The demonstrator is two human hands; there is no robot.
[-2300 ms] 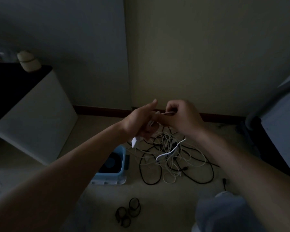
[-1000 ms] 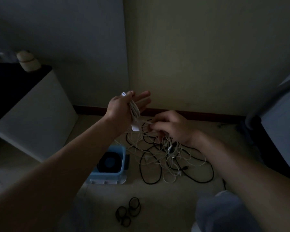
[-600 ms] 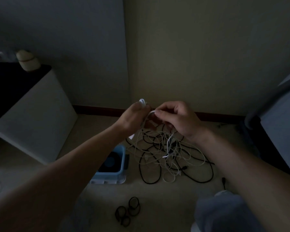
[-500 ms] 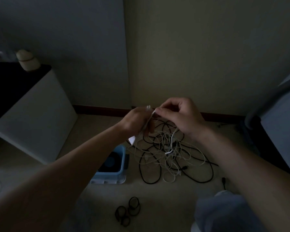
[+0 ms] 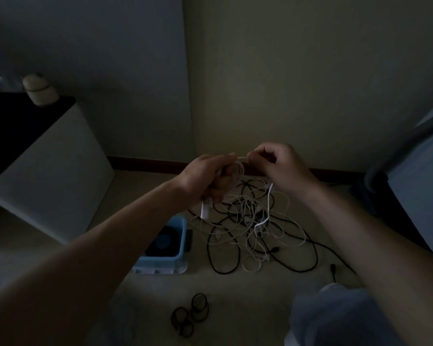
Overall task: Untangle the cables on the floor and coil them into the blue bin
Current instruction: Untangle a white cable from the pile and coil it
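A tangle of white and black cables (image 5: 255, 228) lies on the floor near the wall. My left hand (image 5: 208, 177) grips a small coil of white cable, with a white plug (image 5: 205, 210) hanging below it. My right hand (image 5: 278, 166) pinches the same white cable (image 5: 268, 203) just right of the left hand; a strand drops from it into the tangle. The blue bin (image 5: 171, 245) stands left of the tangle, partly behind my left forearm, with something dark inside.
A white cabinet (image 5: 48, 171) with a dark top stands at the left. Grey furniture (image 5: 420, 176) fills the right edge. Small black coiled loops (image 5: 190, 313) lie on the floor near me. My knee (image 5: 335, 318) is at the bottom right.
My left hand came down from a raised, open-palm pose and closed round the white coil. My right hand rose from the tangle to meet it, drawing the white strand up.
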